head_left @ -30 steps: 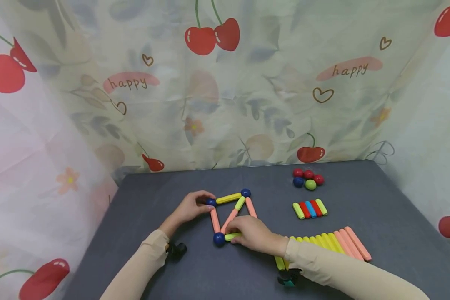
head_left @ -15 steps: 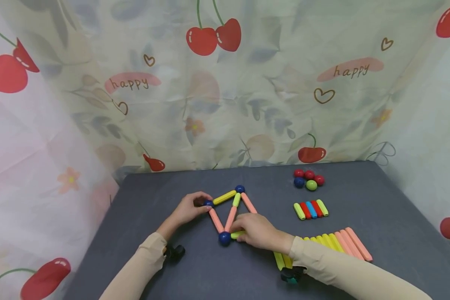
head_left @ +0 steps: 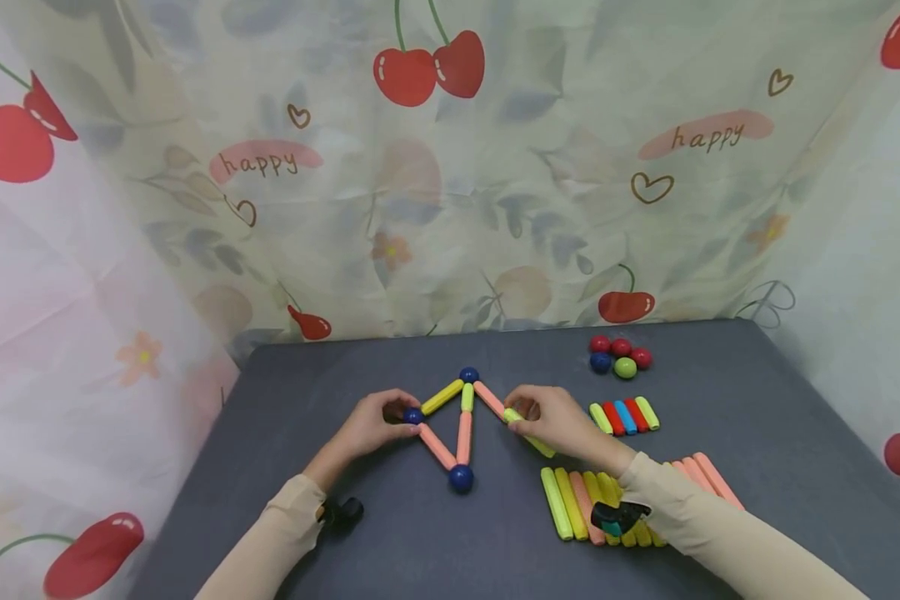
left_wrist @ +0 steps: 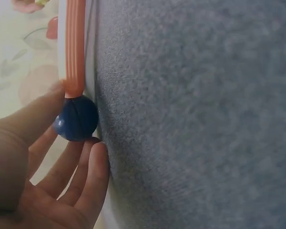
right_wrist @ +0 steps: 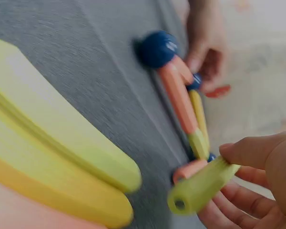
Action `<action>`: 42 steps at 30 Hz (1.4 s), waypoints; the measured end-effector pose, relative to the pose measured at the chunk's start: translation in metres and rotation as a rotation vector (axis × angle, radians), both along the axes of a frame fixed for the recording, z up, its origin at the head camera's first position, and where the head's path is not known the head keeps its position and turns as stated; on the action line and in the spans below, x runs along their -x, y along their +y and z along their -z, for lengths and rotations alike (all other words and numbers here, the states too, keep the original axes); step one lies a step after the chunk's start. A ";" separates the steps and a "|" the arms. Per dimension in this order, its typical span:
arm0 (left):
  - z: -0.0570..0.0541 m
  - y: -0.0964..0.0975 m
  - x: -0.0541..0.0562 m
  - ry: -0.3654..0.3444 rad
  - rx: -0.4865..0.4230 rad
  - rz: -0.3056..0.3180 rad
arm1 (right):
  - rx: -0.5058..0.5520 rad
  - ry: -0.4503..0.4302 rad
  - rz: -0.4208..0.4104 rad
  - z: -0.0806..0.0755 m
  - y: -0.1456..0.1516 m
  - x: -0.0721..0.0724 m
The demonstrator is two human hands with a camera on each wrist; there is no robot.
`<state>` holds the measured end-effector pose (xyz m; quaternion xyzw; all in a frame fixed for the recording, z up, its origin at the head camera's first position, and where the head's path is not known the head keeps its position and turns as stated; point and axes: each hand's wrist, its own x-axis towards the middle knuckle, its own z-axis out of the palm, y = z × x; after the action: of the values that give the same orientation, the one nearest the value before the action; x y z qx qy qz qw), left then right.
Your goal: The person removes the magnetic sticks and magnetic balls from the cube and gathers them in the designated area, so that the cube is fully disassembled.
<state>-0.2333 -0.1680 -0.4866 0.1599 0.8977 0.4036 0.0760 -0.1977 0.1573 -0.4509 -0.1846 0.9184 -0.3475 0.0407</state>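
On the table, blue balls and rods form a joined frame. My left hand (head_left: pixel 375 425) pinches the left blue ball (head_left: pixel 413 416), where a yellow rod (head_left: pixel 442 398) and a pink rod (head_left: pixel 437 446) meet. From the top blue ball (head_left: pixel 468 376), a short green rod (head_left: pixel 467 398) and pink rod (head_left: pixel 463 437) run in line down to the bottom blue ball (head_left: pixel 461 478). Another pink rod (head_left: pixel 489 399) slants right from the top ball. At its lower end, my right hand (head_left: pixel 558 425) pinches a yellow-green rod (right_wrist: pixel 200 188), whose holed end faces the right wrist camera.
A row of long yellow, green and pink rods (head_left: pixel 557 504) lies partly under the right forearm. Several short coloured rods (head_left: pixel 624 417) sit behind it at the right. Red, blue and green balls (head_left: pixel 625 367) cluster near the back edge. A printed curtain (head_left: pixel 450 208) surrounds the table (head_left: pixel 390 533).
My right hand has carried the yellow-green rod away from the bottom ball, up and right to the slanted pink rod's end. The frame has swung, its top ball going left and its bottom ball right.
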 end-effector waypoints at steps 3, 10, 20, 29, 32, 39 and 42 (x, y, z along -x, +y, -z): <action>-0.001 -0.001 -0.002 0.010 0.016 -0.001 | 0.111 -0.078 0.084 -0.001 0.012 0.003; -0.004 -0.003 -0.009 0.001 0.035 -0.044 | 0.285 -0.323 0.142 0.008 0.018 -0.005; -0.002 0.000 -0.014 0.044 0.056 -0.119 | 0.230 -0.314 0.095 0.022 0.019 -0.019; -0.003 0.005 -0.018 0.061 0.107 -0.195 | 0.115 -0.281 -0.013 0.021 0.023 -0.025; -0.004 0.007 -0.021 0.062 0.118 -0.189 | 0.086 -0.261 -0.040 0.022 0.024 -0.026; -0.005 0.009 -0.027 0.075 0.130 -0.191 | 0.076 -0.255 -0.075 0.026 0.027 -0.028; -0.005 0.011 -0.029 0.077 0.141 -0.195 | 0.083 -0.257 -0.100 0.026 0.028 -0.030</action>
<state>-0.2042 -0.1570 -0.4812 0.0814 0.9374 0.3384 0.0128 -0.1678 0.1850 -0.4767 -0.1855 0.8802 -0.4034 0.1675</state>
